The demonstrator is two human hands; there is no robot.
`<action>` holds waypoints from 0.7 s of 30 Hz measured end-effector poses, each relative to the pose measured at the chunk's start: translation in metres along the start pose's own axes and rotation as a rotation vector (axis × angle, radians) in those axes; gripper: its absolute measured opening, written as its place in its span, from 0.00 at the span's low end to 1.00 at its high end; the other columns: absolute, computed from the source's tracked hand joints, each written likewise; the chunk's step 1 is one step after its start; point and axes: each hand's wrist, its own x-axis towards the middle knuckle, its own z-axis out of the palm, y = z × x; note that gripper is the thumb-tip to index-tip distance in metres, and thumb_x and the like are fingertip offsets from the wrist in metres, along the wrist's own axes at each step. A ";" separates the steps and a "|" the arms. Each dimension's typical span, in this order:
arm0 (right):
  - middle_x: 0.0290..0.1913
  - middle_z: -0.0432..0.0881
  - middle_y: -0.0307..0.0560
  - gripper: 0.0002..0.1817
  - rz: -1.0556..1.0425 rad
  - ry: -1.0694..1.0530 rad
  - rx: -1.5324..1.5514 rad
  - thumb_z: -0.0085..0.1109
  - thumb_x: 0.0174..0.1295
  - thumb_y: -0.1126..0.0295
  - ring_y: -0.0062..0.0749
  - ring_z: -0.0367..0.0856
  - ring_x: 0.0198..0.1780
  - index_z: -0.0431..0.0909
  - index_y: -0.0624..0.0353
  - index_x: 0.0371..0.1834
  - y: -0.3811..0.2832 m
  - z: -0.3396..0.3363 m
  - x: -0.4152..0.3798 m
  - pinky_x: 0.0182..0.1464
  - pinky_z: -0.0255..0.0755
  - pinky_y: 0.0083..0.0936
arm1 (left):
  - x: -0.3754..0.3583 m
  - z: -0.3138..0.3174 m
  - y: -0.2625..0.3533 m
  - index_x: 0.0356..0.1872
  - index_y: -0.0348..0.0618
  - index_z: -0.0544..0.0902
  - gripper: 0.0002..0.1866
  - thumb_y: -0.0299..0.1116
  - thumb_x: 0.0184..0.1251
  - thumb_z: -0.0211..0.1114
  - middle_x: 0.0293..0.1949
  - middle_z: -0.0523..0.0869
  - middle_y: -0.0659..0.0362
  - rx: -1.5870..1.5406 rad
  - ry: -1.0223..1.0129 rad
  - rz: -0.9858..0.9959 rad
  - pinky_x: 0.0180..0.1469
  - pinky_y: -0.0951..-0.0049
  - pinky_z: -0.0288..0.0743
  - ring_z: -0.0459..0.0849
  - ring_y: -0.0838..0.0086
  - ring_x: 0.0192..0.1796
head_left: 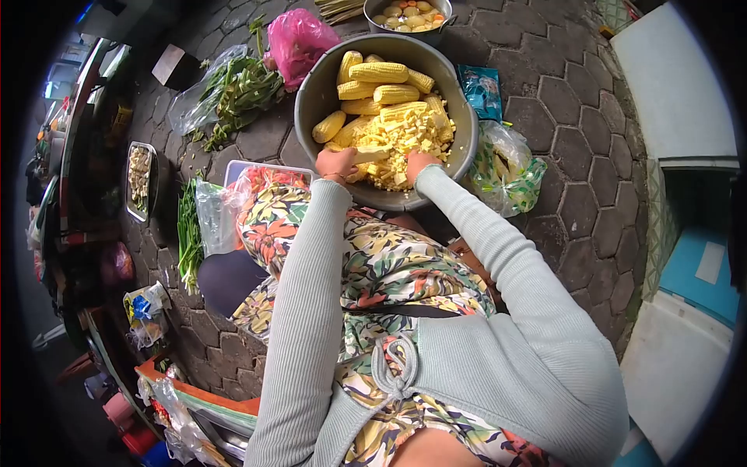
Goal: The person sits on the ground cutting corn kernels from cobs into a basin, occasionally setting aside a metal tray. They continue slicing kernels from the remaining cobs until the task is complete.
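Note:
A large grey basin point(306, 101) stands before me with several whole yellow corn cobs point(379, 72) at its far side. Cut corn kernels point(408, 140) are heaped nearer to me. My left hand point(336, 162) is closed around the end of one corn cob point(372, 154), partly stripped and pale, which lies sideways over the heap. Close to the basin's near right wall, my right hand point(422, 165) is closed with its knuckles towards me. Whatever it may hold is hidden behind the hand.
Left of the basin are a pink plastic bag point(299, 45), leafy greens point(233, 89), green onions point(189, 233) and a white-rimmed tray point(233, 170). On the right lie a blue packet point(481, 92) and a clear-and-green bag point(506, 171). A pot point(436, 33) stands behind, on hexagonal paving point(572, 152).

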 end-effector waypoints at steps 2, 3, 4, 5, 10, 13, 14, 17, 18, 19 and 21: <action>0.39 0.78 0.57 0.16 -0.099 -0.061 -0.075 0.41 0.55 0.67 0.46 0.77 0.42 0.68 0.65 0.44 0.004 -0.007 -0.007 0.44 0.71 0.36 | 0.002 -0.002 -0.005 0.31 0.25 0.75 0.22 0.38 0.43 0.66 0.29 0.81 0.48 -0.064 0.036 -0.015 0.22 0.76 0.76 0.81 0.71 0.19; 0.39 0.78 0.57 0.16 -0.096 -0.068 -0.077 0.41 0.55 0.67 0.46 0.77 0.42 0.68 0.65 0.44 0.003 -0.012 -0.016 0.44 0.71 0.36 | -0.003 -0.003 -0.003 0.31 0.25 0.75 0.22 0.38 0.43 0.66 0.29 0.81 0.48 -0.064 0.032 -0.022 0.22 0.76 0.76 0.81 0.71 0.19; 0.42 0.77 0.58 0.16 -0.049 -0.073 -0.007 0.39 0.57 0.68 0.45 0.76 0.45 0.70 0.65 0.44 0.002 -0.016 -0.024 0.46 0.70 0.36 | -0.010 -0.004 0.003 0.31 0.25 0.75 0.23 0.40 0.44 0.66 0.28 0.82 0.48 0.014 0.017 -0.020 0.22 0.76 0.76 0.81 0.70 0.19; 0.45 0.76 0.58 0.17 -0.002 -0.072 0.063 0.37 0.58 0.68 0.45 0.75 0.47 0.71 0.65 0.44 0.002 -0.018 -0.030 0.47 0.69 0.37 | -0.015 -0.004 0.009 0.32 0.25 0.75 0.25 0.42 0.45 0.66 0.28 0.82 0.49 0.091 0.002 -0.012 0.22 0.76 0.76 0.82 0.70 0.19; 0.42 0.76 0.58 0.17 0.052 -0.057 0.132 0.36 0.60 0.67 0.47 0.75 0.46 0.63 0.64 0.49 -0.006 -0.014 -0.048 0.46 0.68 0.37 | -0.003 0.001 0.000 0.31 0.26 0.76 0.26 0.48 0.48 0.63 0.25 0.82 0.51 0.176 -0.022 -0.019 0.23 0.76 0.75 0.81 0.69 0.18; 0.42 0.77 0.57 0.16 0.056 -0.044 0.151 0.35 0.60 0.67 0.46 0.75 0.46 0.64 0.64 0.47 -0.007 -0.006 -0.048 0.46 0.68 0.37 | -0.007 -0.002 0.006 0.30 0.23 0.75 0.27 0.46 0.50 0.63 0.23 0.80 0.48 0.127 -0.116 -0.059 0.18 0.73 0.76 0.81 0.65 0.18; 0.42 0.77 0.57 0.16 0.058 -0.042 0.150 0.35 0.60 0.67 0.46 0.75 0.46 0.64 0.64 0.47 -0.008 -0.005 -0.046 0.46 0.68 0.37 | -0.009 -0.001 0.009 0.30 0.24 0.75 0.26 0.46 0.51 0.61 0.22 0.80 0.50 0.116 -0.128 -0.097 0.18 0.74 0.76 0.81 0.66 0.17; 0.42 0.77 0.57 0.16 0.088 -0.041 0.120 0.35 0.61 0.66 0.45 0.76 0.46 0.65 0.64 0.47 -0.015 -0.001 -0.043 0.46 0.69 0.37 | -0.011 0.002 0.013 0.30 0.25 0.75 0.25 0.46 0.54 0.59 0.21 0.80 0.51 0.075 -0.143 -0.168 0.16 0.74 0.76 0.81 0.66 0.16; 0.42 0.77 0.57 0.16 0.100 -0.029 0.143 0.35 0.61 0.66 0.44 0.76 0.46 0.65 0.64 0.47 -0.016 0.001 -0.041 0.46 0.69 0.36 | -0.012 0.002 0.013 0.30 0.25 0.75 0.24 0.45 0.54 0.59 0.21 0.80 0.51 0.048 -0.147 -0.199 0.15 0.73 0.76 0.81 0.65 0.16; 0.42 0.77 0.56 0.16 0.113 -0.018 0.168 0.36 0.61 0.66 0.44 0.76 0.46 0.66 0.64 0.46 -0.017 0.002 -0.038 0.46 0.70 0.35 | -0.012 0.003 0.014 0.30 0.25 0.75 0.24 0.45 0.54 0.59 0.21 0.80 0.51 0.048 -0.147 -0.204 0.15 0.73 0.76 0.81 0.65 0.16; 0.43 0.77 0.56 0.16 0.126 -0.033 0.131 0.36 0.61 0.66 0.43 0.76 0.46 0.67 0.63 0.46 -0.021 0.009 -0.027 0.46 0.70 0.34 | -0.012 0.003 0.014 0.31 0.25 0.75 0.25 0.46 0.55 0.58 0.21 0.80 0.51 0.020 -0.162 -0.219 0.15 0.73 0.76 0.80 0.64 0.15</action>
